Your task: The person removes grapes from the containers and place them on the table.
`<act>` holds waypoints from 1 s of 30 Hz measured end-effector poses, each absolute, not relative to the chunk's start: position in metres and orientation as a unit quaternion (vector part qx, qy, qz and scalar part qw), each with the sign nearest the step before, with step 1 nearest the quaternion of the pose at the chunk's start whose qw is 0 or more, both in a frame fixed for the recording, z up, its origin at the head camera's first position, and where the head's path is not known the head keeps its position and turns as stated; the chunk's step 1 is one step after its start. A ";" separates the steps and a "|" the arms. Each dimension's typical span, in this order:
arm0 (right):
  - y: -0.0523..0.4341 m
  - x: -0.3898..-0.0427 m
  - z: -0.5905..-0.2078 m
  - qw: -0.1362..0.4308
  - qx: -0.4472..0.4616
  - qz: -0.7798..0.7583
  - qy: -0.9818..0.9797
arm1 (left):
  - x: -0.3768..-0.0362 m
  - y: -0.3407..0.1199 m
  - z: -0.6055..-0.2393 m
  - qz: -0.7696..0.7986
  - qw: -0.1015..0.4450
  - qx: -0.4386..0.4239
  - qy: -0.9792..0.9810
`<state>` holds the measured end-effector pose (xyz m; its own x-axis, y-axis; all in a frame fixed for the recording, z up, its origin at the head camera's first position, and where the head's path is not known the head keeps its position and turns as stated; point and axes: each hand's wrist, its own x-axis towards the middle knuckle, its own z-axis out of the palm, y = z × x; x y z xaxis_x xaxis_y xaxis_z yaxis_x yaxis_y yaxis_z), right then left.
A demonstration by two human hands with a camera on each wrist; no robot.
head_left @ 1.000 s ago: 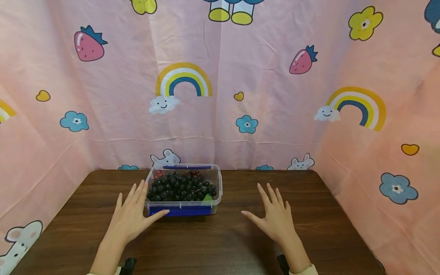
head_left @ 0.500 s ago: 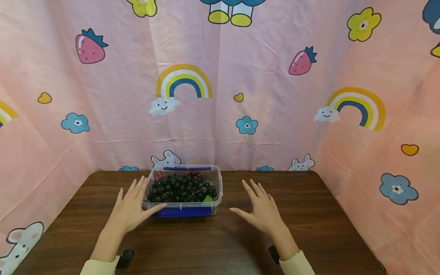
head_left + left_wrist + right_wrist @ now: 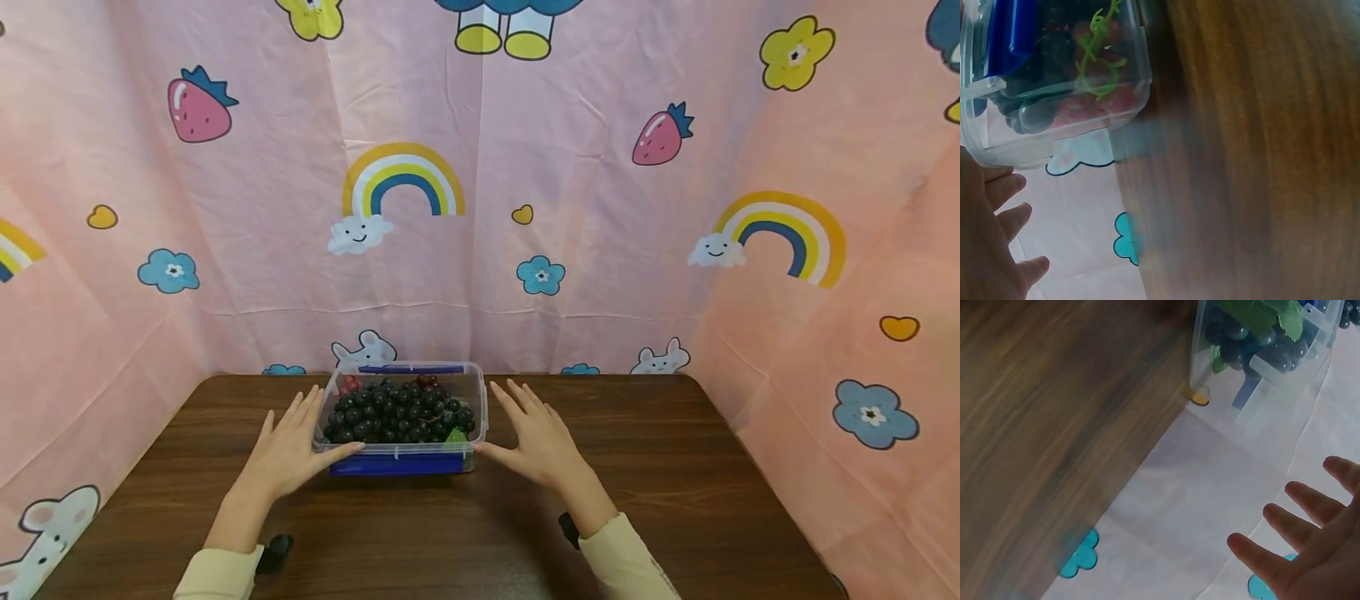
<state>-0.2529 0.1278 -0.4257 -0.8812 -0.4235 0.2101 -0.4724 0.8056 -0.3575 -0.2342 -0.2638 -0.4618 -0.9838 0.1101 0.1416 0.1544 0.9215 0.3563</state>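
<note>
Open hands (image 3: pixel 288 454) (image 3: pixel 536 442) flanking grape box (image 3: pixel 402 417)

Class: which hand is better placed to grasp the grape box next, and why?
Left, marginally. The left hand already has its thumb against the box front; the right hand looks just beside it.

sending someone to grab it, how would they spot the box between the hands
On the dark wooden table, near its far edge by the pink cartoon curtain, sits a clear plastic box. It is heaped with dark grapes and has blue clips.

Hands (image 3: pixel 288 454) flanking grape box (image 3: pixel 402 417)
</note>
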 end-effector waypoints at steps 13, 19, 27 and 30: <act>0.079 -0.279 -0.419 0.039 0.294 0.167 -0.940 | -0.231 -0.262 -0.468 -0.199 0.062 -0.053 -0.977; 0.049 -0.287 -0.418 0.038 0.324 0.125 -0.937 | -0.229 -0.260 -0.469 -0.198 0.065 -0.049 -0.977; 0.016 -0.297 -0.423 0.035 0.348 0.078 -0.934 | -0.227 -0.259 -0.469 -0.203 0.066 -0.048 -0.976; 0.007 -0.299 -0.423 0.038 0.352 0.064 -0.933 | -0.227 -0.259 -0.469 -0.205 0.067 -0.047 -0.975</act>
